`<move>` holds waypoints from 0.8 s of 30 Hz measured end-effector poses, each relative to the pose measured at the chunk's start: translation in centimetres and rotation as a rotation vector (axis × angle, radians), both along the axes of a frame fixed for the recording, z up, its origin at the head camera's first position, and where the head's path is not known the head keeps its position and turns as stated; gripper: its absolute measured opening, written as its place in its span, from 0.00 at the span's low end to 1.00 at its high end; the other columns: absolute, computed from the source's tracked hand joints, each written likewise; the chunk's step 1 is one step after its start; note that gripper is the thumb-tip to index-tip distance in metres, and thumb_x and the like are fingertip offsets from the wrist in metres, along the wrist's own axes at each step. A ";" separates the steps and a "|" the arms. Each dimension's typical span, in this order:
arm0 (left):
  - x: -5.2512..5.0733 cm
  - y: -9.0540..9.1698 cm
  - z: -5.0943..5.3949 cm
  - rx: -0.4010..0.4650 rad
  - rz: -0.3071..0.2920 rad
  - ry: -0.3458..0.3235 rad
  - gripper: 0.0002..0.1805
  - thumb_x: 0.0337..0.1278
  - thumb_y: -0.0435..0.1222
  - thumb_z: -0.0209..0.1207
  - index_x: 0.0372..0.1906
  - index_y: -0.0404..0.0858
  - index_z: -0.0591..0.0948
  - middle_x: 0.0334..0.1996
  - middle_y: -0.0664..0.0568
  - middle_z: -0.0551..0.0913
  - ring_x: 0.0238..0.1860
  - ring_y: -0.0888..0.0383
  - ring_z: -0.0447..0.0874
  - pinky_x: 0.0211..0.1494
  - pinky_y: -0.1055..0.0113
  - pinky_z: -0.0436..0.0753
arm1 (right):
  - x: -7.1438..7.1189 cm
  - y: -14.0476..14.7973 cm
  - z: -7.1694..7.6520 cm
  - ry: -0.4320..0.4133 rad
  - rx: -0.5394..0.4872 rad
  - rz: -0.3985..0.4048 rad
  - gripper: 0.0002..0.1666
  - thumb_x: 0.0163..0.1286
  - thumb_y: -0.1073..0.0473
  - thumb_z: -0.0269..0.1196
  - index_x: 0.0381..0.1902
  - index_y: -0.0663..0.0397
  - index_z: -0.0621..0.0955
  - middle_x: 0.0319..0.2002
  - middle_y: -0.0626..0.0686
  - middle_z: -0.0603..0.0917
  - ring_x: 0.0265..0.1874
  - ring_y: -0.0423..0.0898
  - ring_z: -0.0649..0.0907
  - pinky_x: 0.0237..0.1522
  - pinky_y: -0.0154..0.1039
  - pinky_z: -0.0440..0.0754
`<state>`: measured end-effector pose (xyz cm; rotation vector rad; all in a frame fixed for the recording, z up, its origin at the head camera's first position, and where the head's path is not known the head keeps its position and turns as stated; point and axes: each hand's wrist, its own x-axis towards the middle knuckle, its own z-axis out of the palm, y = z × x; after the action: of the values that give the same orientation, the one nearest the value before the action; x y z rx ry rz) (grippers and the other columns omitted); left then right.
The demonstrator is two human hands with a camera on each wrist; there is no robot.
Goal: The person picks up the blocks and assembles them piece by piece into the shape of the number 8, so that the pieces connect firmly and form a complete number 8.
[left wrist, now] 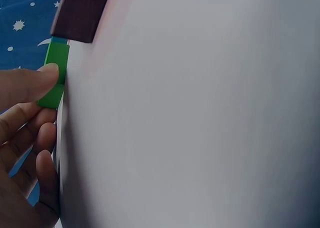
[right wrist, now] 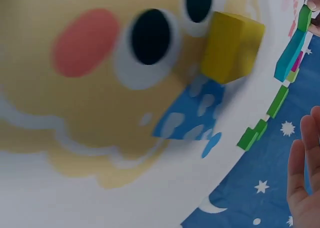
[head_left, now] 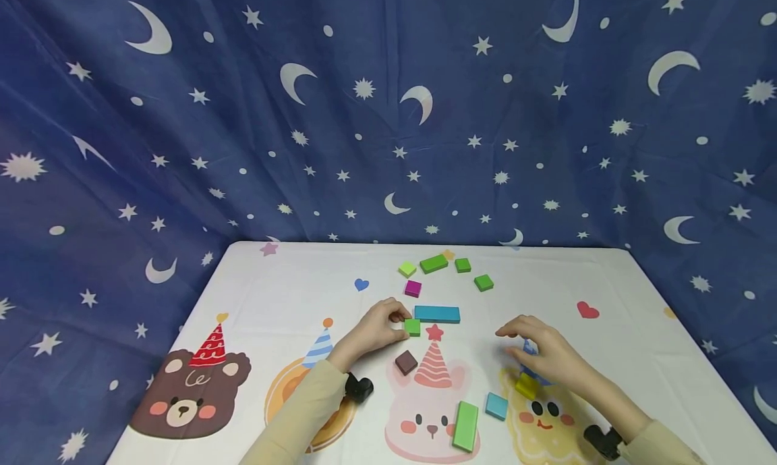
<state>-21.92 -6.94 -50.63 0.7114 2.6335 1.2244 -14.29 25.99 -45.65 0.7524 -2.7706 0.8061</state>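
In the head view my left hand [head_left: 378,324] pinches a small green block [head_left: 413,327] between thumb and fingers, just below the left end of a long blue block [head_left: 437,314]. The left wrist view shows the thumb of my left hand [left wrist: 25,123] on the green block [left wrist: 53,88], with a dark brown block [left wrist: 82,13] nearer the camera. My right hand [head_left: 543,350] hovers over the cloth with fingers loosely bent, holding nothing. Below it lies a yellow block [head_left: 527,386], also large in the right wrist view [right wrist: 232,47].
Towards the back lie a magenta block [head_left: 413,289], a lime block [head_left: 407,269] and several green blocks [head_left: 434,264]. Nearer the front are a brown block [head_left: 406,362], a light blue block [head_left: 496,406] and a long green block [head_left: 465,426]. A starry curtain [head_left: 364,114] hangs behind.
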 end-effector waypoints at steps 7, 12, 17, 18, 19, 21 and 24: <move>-0.1 -0.1 0.0 0.009 0.003 0.000 0.13 0.45 0.31 0.70 0.40 0.37 0.83 0.36 0.49 0.79 0.39 0.58 0.75 0.44 0.71 0.74 | 1.5 1.1 -0.1 -0.085 -0.011 -0.044 0.18 0.56 0.66 0.69 0.44 0.45 0.83 0.41 0.41 0.83 0.39 0.41 0.79 0.44 0.39 0.83; -0.1 0.0 0.0 0.013 0.000 0.000 0.13 0.45 0.30 0.70 0.39 0.37 0.82 0.35 0.49 0.79 0.38 0.57 0.75 0.44 0.71 0.74 | 2.4 1.8 -0.3 -0.093 -0.001 -0.049 0.19 0.54 0.64 0.71 0.45 0.46 0.83 0.40 0.44 0.83 0.37 0.41 0.79 0.43 0.36 0.83; 0.0 0.0 0.0 0.019 -0.004 -0.008 0.13 0.45 0.30 0.69 0.39 0.37 0.82 0.36 0.48 0.79 0.38 0.57 0.75 0.44 0.71 0.74 | 3.2 2.4 -0.9 -0.126 0.023 -0.077 0.20 0.53 0.60 0.73 0.46 0.45 0.83 0.39 0.42 0.83 0.38 0.40 0.79 0.44 0.36 0.83; -0.1 0.0 0.0 0.021 -0.004 -0.010 0.13 0.45 0.30 0.69 0.39 0.37 0.82 0.36 0.48 0.79 0.38 0.57 0.75 0.44 0.71 0.74 | 3.4 2.4 -1.0 -0.139 0.025 -0.085 0.20 0.53 0.59 0.73 0.46 0.45 0.83 0.39 0.42 0.83 0.38 0.40 0.79 0.44 0.38 0.83; -0.1 0.0 -0.1 0.023 -0.004 -0.013 0.13 0.45 0.30 0.69 0.39 0.37 0.82 0.36 0.48 0.79 0.38 0.58 0.75 0.44 0.71 0.74 | 3.5 2.5 -1.1 -0.154 0.032 -0.097 0.20 0.53 0.58 0.73 0.46 0.45 0.83 0.39 0.41 0.82 0.37 0.40 0.79 0.43 0.38 0.83; -0.1 0.0 -0.1 0.024 -0.004 -0.017 0.13 0.44 0.30 0.69 0.39 0.37 0.83 0.36 0.48 0.79 0.38 0.58 0.75 0.44 0.71 0.74 | 3.6 2.6 -1.2 -0.178 0.043 -0.118 0.20 0.53 0.57 0.73 0.45 0.45 0.83 0.38 0.41 0.82 0.37 0.40 0.79 0.43 0.39 0.84; -0.2 0.0 -0.1 0.022 -0.002 -0.019 0.13 0.44 0.30 0.70 0.39 0.37 0.82 0.36 0.49 0.79 0.38 0.58 0.75 0.44 0.72 0.74 | 3.8 2.7 -1.4 -0.228 0.057 -0.169 0.20 0.52 0.55 0.74 0.44 0.45 0.83 0.37 0.40 0.81 0.36 0.38 0.78 0.41 0.37 0.83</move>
<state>-22.08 -6.95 -50.77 0.7025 2.6071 1.2551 -10.49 28.68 -47.03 0.4515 -3.0190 0.8287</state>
